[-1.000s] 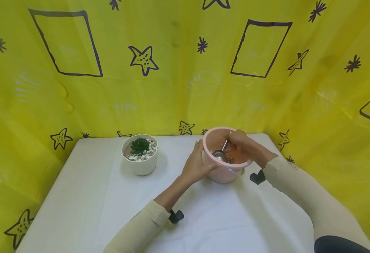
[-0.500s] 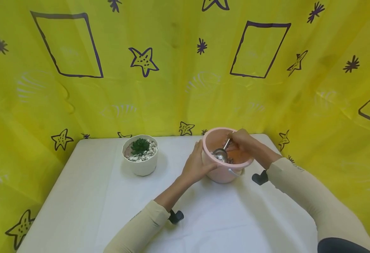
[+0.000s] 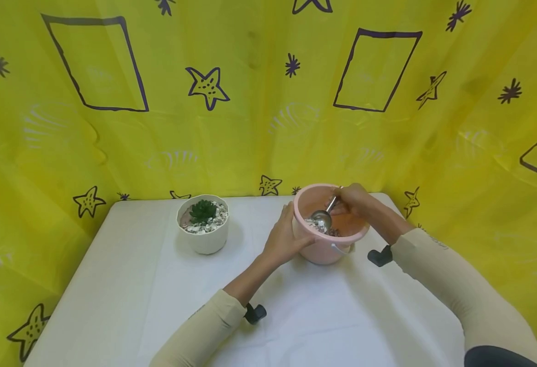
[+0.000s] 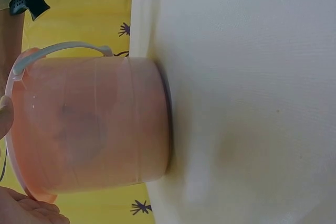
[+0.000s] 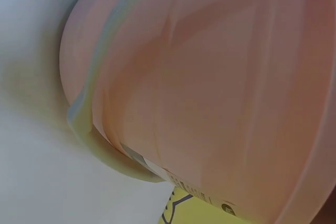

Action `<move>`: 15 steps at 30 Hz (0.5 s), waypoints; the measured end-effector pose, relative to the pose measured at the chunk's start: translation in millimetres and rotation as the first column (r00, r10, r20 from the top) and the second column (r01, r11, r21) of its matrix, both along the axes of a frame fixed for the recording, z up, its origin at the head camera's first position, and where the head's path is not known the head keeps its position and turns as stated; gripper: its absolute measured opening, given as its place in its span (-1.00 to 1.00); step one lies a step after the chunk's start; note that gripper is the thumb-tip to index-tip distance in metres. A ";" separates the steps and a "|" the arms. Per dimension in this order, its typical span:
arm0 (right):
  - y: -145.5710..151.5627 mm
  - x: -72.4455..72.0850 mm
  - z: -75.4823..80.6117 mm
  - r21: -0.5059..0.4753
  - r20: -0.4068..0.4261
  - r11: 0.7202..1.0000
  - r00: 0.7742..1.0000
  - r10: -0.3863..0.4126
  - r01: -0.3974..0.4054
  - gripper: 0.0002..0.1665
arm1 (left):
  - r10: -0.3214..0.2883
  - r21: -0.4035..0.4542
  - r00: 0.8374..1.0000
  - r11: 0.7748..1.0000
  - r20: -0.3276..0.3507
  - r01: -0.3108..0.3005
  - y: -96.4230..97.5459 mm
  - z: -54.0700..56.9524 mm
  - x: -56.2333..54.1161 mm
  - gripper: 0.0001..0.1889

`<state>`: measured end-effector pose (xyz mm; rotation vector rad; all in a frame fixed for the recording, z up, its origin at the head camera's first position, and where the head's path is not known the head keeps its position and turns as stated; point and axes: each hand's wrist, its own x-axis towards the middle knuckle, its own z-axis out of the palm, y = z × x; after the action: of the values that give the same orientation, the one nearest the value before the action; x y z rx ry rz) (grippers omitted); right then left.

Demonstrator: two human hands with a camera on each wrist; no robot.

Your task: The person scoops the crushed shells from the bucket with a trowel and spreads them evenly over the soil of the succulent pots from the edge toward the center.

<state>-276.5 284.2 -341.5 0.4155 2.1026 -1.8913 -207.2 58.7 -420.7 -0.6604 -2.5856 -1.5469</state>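
Note:
A pink bucket (image 3: 325, 251) stands near the far edge of the table, with white and grey pebbles (image 3: 314, 224) visible at its bottom left inside. My left hand (image 3: 287, 239) grips the rim on its left side, thumb along the front; the left wrist view shows the bucket's side and fingers (image 4: 37, 211) at the rim. Over the right rim reaches my right hand (image 3: 354, 200), which holds a metal scoop (image 3: 322, 218) by its handle. The scoop's round bowl sits down among the pebbles. In the right wrist view only the bucket's wall and pale handle (image 5: 105, 40) show; the hand is hidden.
A cream pot (image 3: 206, 243) holding a green succulent (image 3: 202, 211) and white pebbles stands to the left on the white-covered table (image 3: 126, 285). A yellow patterned curtain (image 3: 245, 137) hangs behind the table and along its sides.
My right hand has shifted slightly right, and the scoop's bowl has moved a little right and up in the bucket. The left hand and bucket have stayed in place.

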 end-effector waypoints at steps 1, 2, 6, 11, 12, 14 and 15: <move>0.5 0.4 0.7 -0.005 0.002 1.000 1.000 -0.001 0.001 -0.64 | 0.000 -0.002 1.000 1.000 -0.001 0.000 0.0 0.1 0.1 0.20; 0.8 0.8 1.4 -0.011 0.003 1.000 1.000 -0.002 0.002 -0.63 | 0.001 -0.005 1.000 1.000 -0.001 -0.001 0.0 0.1 0.3 0.20; 1.6 1.5 2.5 -0.003 0.021 1.000 1.000 -0.010 0.010 -0.60 | 0.002 -0.008 1.000 1.000 0.007 -0.002 -0.4 0.6 1.4 0.20; 2.9 1.9 4.0 0.008 0.031 1.000 0.999 -0.023 0.023 -0.60 | 0.002 -0.011 1.000 1.000 0.008 -0.002 -0.4 1.3 1.6 0.19; 3.0 2.1 4.5 0.002 0.030 1.000 0.999 -0.031 0.031 -0.61 | 0.002 -0.013 1.000 1.000 0.005 -0.002 -0.2 1.4 1.5 0.19; 3.8 2.8 6.6 -0.019 0.028 0.999 0.999 -0.042 0.043 -0.62 | 0.002 -0.015 1.000 1.000 0.001 -0.002 -0.1 1.2 1.1 0.19; 4.2 3.3 7.5 -0.028 0.028 0.998 0.999 -0.046 0.047 -0.63 | 0.003 -0.014 1.000 1.000 -0.003 -0.003 0.0 1.2 0.9 0.19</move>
<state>-273.2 288.4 -334.0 0.4850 2.0630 -1.9288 -206.3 58.7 -419.5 -0.6589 -2.5965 -1.5271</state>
